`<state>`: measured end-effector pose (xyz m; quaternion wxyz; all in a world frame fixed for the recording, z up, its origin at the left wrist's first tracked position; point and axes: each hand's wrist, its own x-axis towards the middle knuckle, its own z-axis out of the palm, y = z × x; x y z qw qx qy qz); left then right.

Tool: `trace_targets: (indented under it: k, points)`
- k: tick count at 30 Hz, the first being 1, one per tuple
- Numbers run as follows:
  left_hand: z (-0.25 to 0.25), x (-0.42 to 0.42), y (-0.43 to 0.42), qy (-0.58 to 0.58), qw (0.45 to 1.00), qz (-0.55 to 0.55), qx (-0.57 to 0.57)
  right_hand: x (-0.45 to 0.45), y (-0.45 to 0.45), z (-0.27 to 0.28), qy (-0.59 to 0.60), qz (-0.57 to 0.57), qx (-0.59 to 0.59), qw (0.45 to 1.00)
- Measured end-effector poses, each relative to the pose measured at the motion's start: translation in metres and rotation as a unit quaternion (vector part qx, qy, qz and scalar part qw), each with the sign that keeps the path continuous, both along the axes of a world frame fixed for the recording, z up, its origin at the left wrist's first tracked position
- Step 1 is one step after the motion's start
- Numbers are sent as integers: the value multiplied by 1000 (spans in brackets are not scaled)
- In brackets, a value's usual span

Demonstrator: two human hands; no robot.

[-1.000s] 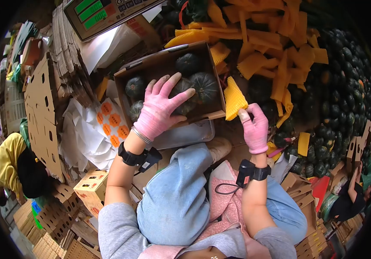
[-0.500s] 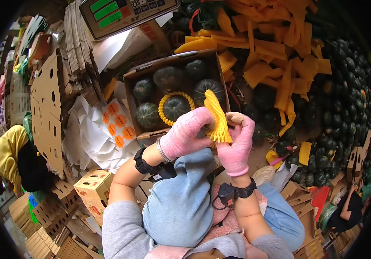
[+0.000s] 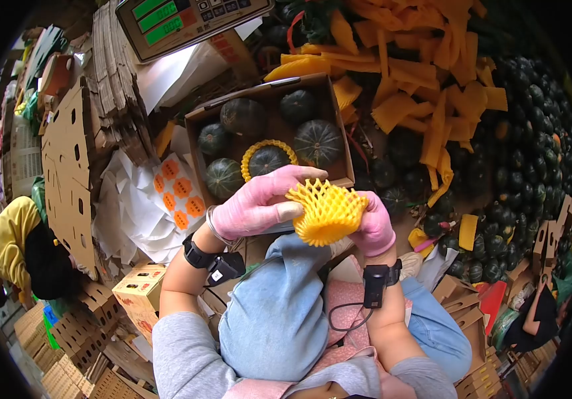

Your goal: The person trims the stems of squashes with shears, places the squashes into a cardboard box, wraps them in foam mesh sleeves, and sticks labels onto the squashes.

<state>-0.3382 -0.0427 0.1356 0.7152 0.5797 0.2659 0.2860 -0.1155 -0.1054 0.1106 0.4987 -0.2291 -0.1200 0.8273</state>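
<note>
A yellow foam net sleeve [image 3: 327, 214], spread into a cup shape, is held between my hands above my lap. My left hand [image 3: 256, 205], in a pink glove, grips its left edge with thumb and fingers. On the other side, my right hand [image 3: 374, 227], also gloved in pink, is wrapped around the sleeve's right edge; some fingers are hidden behind it. Just beyond my hands, a cardboard box [image 3: 196, 143] holds several dark green squashes [image 3: 318, 141]. One squash [image 3: 268, 163] in the box has a rolled yellow foam ring [image 3: 246, 160] around it.
Loose yellow foam sleeves [image 3: 405, 80] lie beyond the box, with a squash pile [image 3: 519, 153] at right. A digital scale [image 3: 192, 20] stands at top left, near white paper with orange stickers [image 3: 181, 188]. A person in yellow [image 3: 13, 233] bends at far left.
The narrow, bunched foam sleeve is now opened wide between my hands. My left hand has shifted left and its fingers have spread; my right hand has turned around the sleeve's side.
</note>
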Motion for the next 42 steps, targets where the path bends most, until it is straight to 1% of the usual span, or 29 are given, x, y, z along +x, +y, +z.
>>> trace_targets:
  k: [2,4,5,8,9,11,13,14,15,16,17,18,19,20,21,22,24,25,26,27,28,29,30,33,34,38,39,40,42]
  points:
    - [1,2,-6,58,998,-31,-26,-13,-6,-13,-164,35,41,985]
    - [1,6,-7,78,992,45,93,-31,-3,-14,-287,-68,77,952]
    - [-14,6,-5,56,967,79,236,-43,1,-5,-191,-133,-2,973]
    - [-11,5,-5,94,926,102,352,-44,4,10,-265,-53,24,963]
    - [-10,1,-5,108,924,85,356,-42,3,4,-333,-50,94,937]
    - [-7,-5,-4,22,987,-2,158,-35,0,-5,-425,-17,200,883]
    - [-4,-14,3,-44,991,-128,4,-31,0,-13,-494,15,262,829]
    - [-12,-23,9,-60,971,-231,-11,-29,-2,-12,-368,9,214,905]
    - [-10,-28,13,-34,958,-281,-40,-27,-3,-9,-232,2,160,959]
    - [-7,-32,16,-9,941,-330,-69,-25,-5,-4,-91,-5,101,991]
    - [2,-34,11,3,961,-228,-155,-14,-10,6,-31,56,4,998]
    - [0,-33,7,-10,980,-101,-173,-9,-4,20,34,131,-6,991]
    - [-3,-26,2,-81,957,9,-279,-10,-3,12,-78,203,11,976]
    - [-4,-16,0,-151,906,117,-377,-10,-2,4,-189,270,29,944]
    - [-11,-11,2,-154,884,86,-433,-6,4,3,-251,263,86,928]
    - [-14,-13,7,-90,921,39,-376,-4,3,4,-192,149,46,969]
    - [-16,-11,18,-3,958,-50,-282,3,11,18,-91,-13,36,995]
    - [-24,-17,27,66,957,-75,-272,-1,14,23,-142,-32,-32,989]
    - [-31,-15,34,67,967,-85,-230,-1,17,14,-162,-6,-29,986]
    - [-28,-8,43,177,976,-16,-129,-9,20,0,-377,-50,-5,925]
    - [-26,2,49,282,957,54,-25,-21,24,-14,-573,-92,18,814]
    - [-35,11,52,289,950,118,9,-29,30,-22,-707,-81,8,703]
    - [-50,18,54,304,933,161,105,-38,40,0,-681,-23,-56,729]
    - [-73,32,68,316,934,130,105,-46,58,-2,-635,38,-85,767]
    - [-75,36,74,300,944,104,90,-45,61,-15,-576,28,-93,812]
    - [-51,27,70,267,955,78,99,-44,61,3,-588,-22,-58,806]
    - [-36,19,59,274,947,107,129,-45,47,-12,-622,-70,6,780]
    - [-16,9,47,299,937,124,134,-48,43,19,-617,-31,13,786]
    - [9,-13,22,309,922,186,141,-59,34,24,-605,3,82,792]
